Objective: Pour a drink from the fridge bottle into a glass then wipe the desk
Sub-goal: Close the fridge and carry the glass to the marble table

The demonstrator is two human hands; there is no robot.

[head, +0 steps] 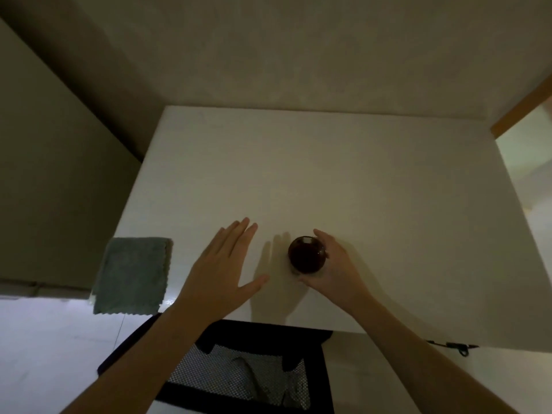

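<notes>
Glass [306,254]: I find it lower centre of the frame, standing upright on the desk, seen from above; it is filled with a dark liquid close to the rim, so I judge the pour done.
Handling of glass: I judge it rigid, breakable and smooth-walled, heavier than it looks with that fill; any tilt would spill. The place to take it is round the side wall below the rim, thumb opposite fingers, kept level.
Right hand [334,273]: wrapped round the right side of the glass, fingers curled past its far edge and thumb at its near edge. It grips the glass; I cannot tell whether the base is lifted or resting.
Left hand [222,270]: just left of the glass, not touching it, flat and spread with fingers extended, holding nothing. It hovers above or rests lightly on the desk; its shadow falls between it and the glass.
Desk [298,162]: pale top, bare across the middle and upper part of the frame. I see no spill on it in this dim light.
Cloth [133,274]: grey-green, lower left of the frame, lying on the left edge of the desk with part hanging over. I judge it soft, light and limp; pinch it at the part on the desk. It is well apart from the glass.
Chair [248,369]: dark mesh, bottom centre, below the near desk edge.
Bottle: not in view.
</notes>
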